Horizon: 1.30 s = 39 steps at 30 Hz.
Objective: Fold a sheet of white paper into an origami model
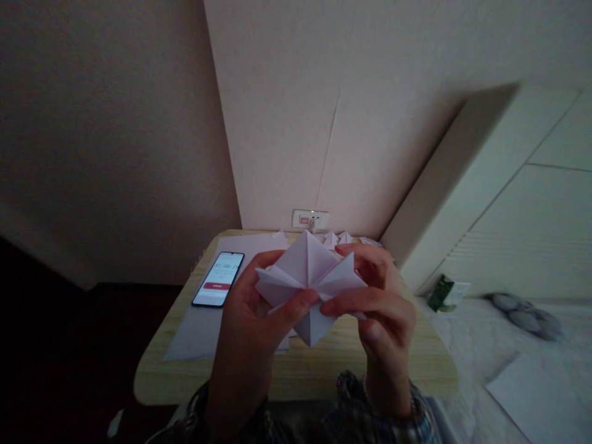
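Note:
A folded white paper piece [308,259] with several pointed flaps is held up above the small wooden table, between both hands. My left hand [259,314] grips it from the left, the thumb pressed near its centre and the other fingers behind. From the right, my right hand [379,302] holds the right flap, its index and middle fingers on the paper near the centre and the right tip. The fingers partly cover the lower and right flaps. White paper sheets [194,336] lie on the table below and to the left.
A phone [218,280] with a lit screen rests on the paper sheets. Small folded paper pieces [337,239] stand at the table's [319,382] back edge, under a wall socket [311,219]. To the right, a bed [476,345] bears a green-and-white packet [446,294] and a grey object [527,314].

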Motion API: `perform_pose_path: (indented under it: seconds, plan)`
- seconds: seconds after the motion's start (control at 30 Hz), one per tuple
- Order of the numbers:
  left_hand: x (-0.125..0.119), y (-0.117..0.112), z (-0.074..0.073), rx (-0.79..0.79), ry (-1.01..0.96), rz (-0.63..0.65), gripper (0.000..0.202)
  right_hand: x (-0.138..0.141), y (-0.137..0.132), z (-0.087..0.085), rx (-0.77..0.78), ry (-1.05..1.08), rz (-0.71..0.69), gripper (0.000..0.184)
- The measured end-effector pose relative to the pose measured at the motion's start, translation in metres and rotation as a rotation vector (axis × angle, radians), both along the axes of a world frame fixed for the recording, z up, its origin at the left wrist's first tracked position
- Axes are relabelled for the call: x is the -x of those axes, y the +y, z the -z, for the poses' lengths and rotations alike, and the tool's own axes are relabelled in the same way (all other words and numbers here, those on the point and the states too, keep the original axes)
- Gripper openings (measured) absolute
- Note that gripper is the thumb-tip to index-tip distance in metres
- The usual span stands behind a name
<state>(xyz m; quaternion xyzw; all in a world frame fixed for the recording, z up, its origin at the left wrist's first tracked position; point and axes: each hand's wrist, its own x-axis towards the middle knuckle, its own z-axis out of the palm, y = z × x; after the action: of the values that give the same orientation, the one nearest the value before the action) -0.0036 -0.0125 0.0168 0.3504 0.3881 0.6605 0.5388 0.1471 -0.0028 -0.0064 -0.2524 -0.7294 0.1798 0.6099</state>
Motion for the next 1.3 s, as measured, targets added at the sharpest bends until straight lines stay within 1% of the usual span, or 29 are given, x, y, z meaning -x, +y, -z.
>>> perform_pose_path:
  seconds: [0.13,0.2,0.23,0.27,0.37,0.4,0.57,0.63,0.73,0.8,0.87,0.97,1.0,1.17,1.3]
  plan:
    - [-0.001,0.0,0.001,-0.026,-0.004,-0.037,0.032,-0.001,-0.001,-0.003,0.081,-0.021,-0.078,0.031]
    - [-0.002,0.001,0.002,-0.034,0.001,-0.063,0.032,0.0,-0.001,-0.006,0.115,-0.024,-0.11,0.035]
    - [-0.003,0.002,0.003,-0.033,0.013,-0.07,0.034,0.0,-0.002,-0.007,0.124,-0.018,-0.112,0.034]
    - [-0.004,0.002,0.004,-0.036,0.02,-0.081,0.034,0.002,-0.002,-0.008,0.128,-0.008,-0.105,0.03]
    - [-0.007,0.004,0.005,-0.053,0.031,-0.122,0.035,0.005,-0.005,-0.011,0.167,0.014,-0.047,0.011]
    - [-0.007,0.004,0.005,-0.06,0.039,-0.134,0.034,0.006,-0.006,-0.012,0.18,0.015,-0.033,0.009]
    - [-0.009,0.002,0.001,-0.101,0.081,-0.197,0.032,0.01,-0.01,-0.015,0.228,0.051,-0.01,0.014]
    - [-0.01,0.001,0.0,-0.105,0.102,-0.232,0.033,0.013,-0.009,-0.014,0.249,0.13,-0.022,0.021]
    - [-0.011,-0.001,-0.002,-0.101,0.12,-0.27,0.033,0.018,-0.007,-0.013,0.309,0.23,-0.015,0.037]
    - [-0.011,-0.001,-0.002,-0.094,0.112,-0.285,0.032,0.019,-0.006,-0.012,0.351,0.234,0.024,0.04]
    - [-0.011,-0.001,-0.001,-0.096,0.087,-0.282,0.031,0.017,-0.006,-0.012,0.393,0.21,0.066,0.032]
    - [-0.011,0.0,0.0,-0.091,0.052,-0.253,0.026,0.015,-0.005,-0.013,0.467,0.146,0.101,0.011]
    - [-0.011,0.001,0.001,-0.085,0.05,-0.244,0.025,0.014,-0.005,-0.014,0.487,0.132,0.101,0.008]
    - [-0.009,0.006,0.007,-0.092,0.044,-0.202,0.02,0.014,-0.003,-0.017,0.518,0.155,0.083,0.018]
    - [-0.007,0.009,0.009,-0.085,0.051,-0.155,0.024,0.015,-0.002,-0.016,0.529,0.177,0.075,0.02]
